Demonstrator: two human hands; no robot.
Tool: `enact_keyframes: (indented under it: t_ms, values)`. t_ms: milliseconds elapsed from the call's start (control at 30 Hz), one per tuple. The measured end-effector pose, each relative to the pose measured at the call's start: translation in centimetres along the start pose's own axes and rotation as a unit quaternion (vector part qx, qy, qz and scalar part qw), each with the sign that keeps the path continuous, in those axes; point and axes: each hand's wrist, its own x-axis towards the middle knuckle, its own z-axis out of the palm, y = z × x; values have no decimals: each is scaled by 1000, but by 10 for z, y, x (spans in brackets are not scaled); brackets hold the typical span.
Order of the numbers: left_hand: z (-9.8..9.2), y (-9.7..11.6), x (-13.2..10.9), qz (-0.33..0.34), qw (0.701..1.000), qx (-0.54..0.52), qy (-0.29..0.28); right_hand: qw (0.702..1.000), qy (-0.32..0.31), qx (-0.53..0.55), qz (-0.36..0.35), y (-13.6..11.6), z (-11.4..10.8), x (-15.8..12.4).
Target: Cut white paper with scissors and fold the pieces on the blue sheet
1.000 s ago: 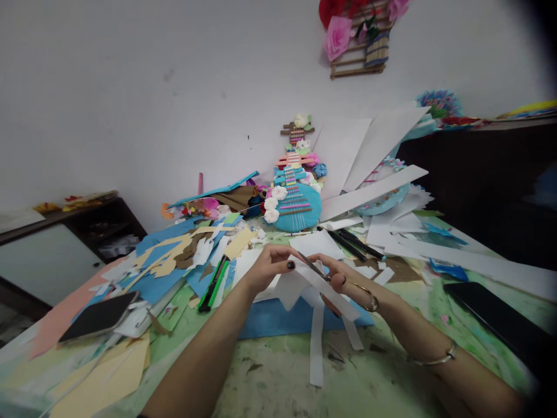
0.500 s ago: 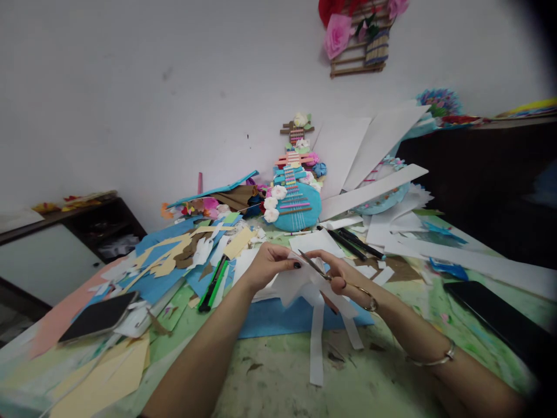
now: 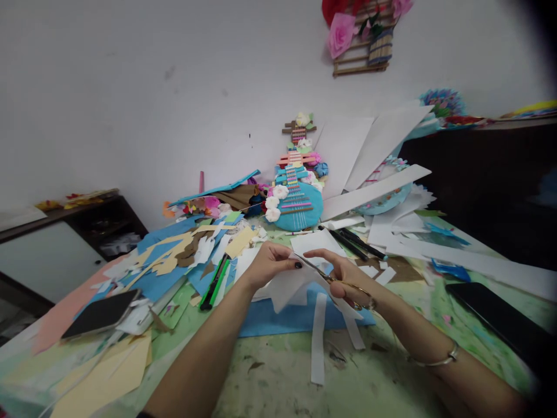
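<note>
My left hand (image 3: 270, 264) pinches a piece of white paper (image 3: 290, 285) over the middle of the table. My right hand (image 3: 343, 274) grips a pair of gold-handled scissors (image 3: 337, 281), whose blades point up and left into the paper's edge. White cut strips (image 3: 318, 337) hang and lie below the paper, over a blue sheet (image 3: 278, 316) on the green table (image 3: 278, 377). A thin bracelet circles my right wrist.
A black phone (image 3: 101, 314) lies at the left, a dark tablet (image 3: 500, 319) at the right. A green-and-black cutter (image 3: 214, 283) lies left of my hands, black pens (image 3: 352, 244) behind them. Paper scraps heap at the back left, beside a blue paper guitar (image 3: 296, 200) against the wall.
The paper has turned a little in my left hand and the long white strip now hangs lower. The scissors have dropped slightly and cut further along the edge.
</note>
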Motion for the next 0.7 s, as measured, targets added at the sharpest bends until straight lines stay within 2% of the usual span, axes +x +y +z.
enact_keyframes:
  t_ms: [133, 300, 533, 700]
  values:
    - [1, -1, 0, 1, 1000, -4, 0, 999, 13, -10, -29, 4, 0, 0]
    - [2, -1, 2, -9, 1000, -18, -8, 999, 8, -7, -31, 4, 1, 1]
    - [1, -2, 2, -21, 1000, -10, -15, 998, -12, 44, 40, -6, 2, -1]
    - [0, -4, 0, -12, 1000, -1, -18, 998, 17, 32, 57, -15, 4, -3]
